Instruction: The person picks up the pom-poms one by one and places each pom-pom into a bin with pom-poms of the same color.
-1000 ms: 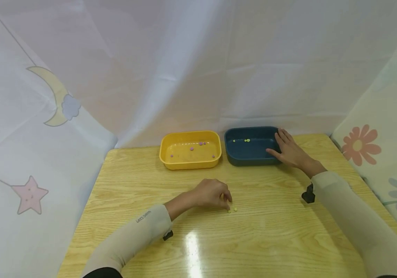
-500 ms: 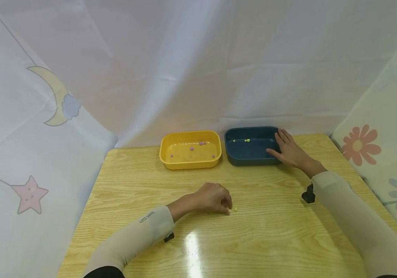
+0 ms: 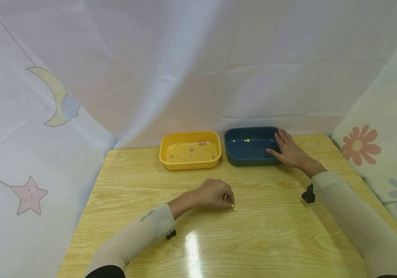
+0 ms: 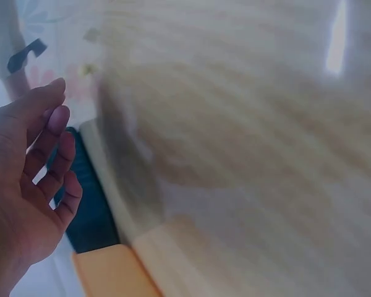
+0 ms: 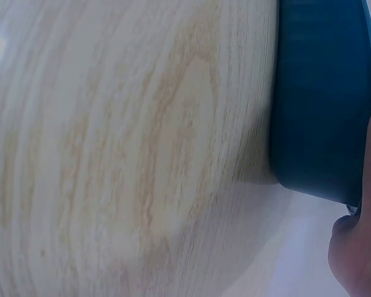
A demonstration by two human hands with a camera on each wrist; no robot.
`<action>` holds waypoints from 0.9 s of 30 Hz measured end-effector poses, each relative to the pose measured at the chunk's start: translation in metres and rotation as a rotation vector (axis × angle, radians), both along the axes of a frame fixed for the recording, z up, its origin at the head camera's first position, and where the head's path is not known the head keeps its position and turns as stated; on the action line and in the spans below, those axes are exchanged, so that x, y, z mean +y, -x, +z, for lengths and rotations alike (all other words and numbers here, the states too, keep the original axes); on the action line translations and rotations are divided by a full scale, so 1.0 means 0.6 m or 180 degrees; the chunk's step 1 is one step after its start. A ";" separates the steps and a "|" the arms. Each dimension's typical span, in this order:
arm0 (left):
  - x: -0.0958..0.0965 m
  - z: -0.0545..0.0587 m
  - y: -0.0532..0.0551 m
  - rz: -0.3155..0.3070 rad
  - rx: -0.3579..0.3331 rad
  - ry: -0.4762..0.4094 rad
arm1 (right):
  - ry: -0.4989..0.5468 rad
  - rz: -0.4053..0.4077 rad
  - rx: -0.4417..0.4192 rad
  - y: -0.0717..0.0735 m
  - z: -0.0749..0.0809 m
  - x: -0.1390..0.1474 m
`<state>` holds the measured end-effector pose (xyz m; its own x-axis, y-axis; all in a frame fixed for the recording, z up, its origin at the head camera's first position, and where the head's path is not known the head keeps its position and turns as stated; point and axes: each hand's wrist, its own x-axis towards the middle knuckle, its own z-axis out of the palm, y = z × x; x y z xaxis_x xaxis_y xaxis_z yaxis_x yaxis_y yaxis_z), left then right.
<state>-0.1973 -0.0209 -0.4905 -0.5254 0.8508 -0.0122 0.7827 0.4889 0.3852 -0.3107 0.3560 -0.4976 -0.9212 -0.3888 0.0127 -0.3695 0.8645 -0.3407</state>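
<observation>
In the head view my left hand (image 3: pixel 214 194) is low over the table, thumb and forefinger pinching a small yellow-green ball (image 3: pixel 232 205). Another yellow-green ball (image 3: pixel 235 209) lies on the wood right by those fingertips. The left wrist view shows the thumb and forefinger tips meeting. My right hand (image 3: pixel 290 150) rests over the right end of the dark blue bin (image 3: pixel 252 162), fingers extended across its rim and thumb reaching inside. Several yellow-green balls (image 3: pixel 248 140) lie in that bin. The right wrist view catches only part of the hand beside the bin's wall (image 5: pixel 321 105).
A yellow bin (image 3: pixel 190 166) with several small purple balls (image 3: pixel 191 149) stands left of the blue one, a narrow gap between them. Both stand at the back of the wooden table (image 3: pixel 132 177), before a white cloth backdrop (image 3: pixel 198 77). Printed cloth hangs at both sides.
My left hand has shifted slightly right, and the left one of the two loose balls is now between its fingertips. The right hand and both bins have stayed put.
</observation>
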 end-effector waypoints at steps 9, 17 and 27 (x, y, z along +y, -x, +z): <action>0.010 0.038 0.037 0.0015 0.0168 -0.0276 | -0.0006 0.0008 0.0027 0.001 -0.002 0.002; 0.020 0.080 0.082 0.0341 0.0353 -0.0640 | -0.0005 -0.0002 0.0048 -0.002 -0.002 0.001; 0.040 0.100 0.149 0.0964 0.0228 -0.0793 | 0.0001 -0.0006 0.0034 0.000 -0.004 0.003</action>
<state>-0.2870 0.0033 -0.4304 -0.7450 0.6295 0.2209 0.6467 0.6001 0.4707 -0.3105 0.3575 -0.5003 -0.9218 -0.3871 0.0225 -0.3715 0.8651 -0.3370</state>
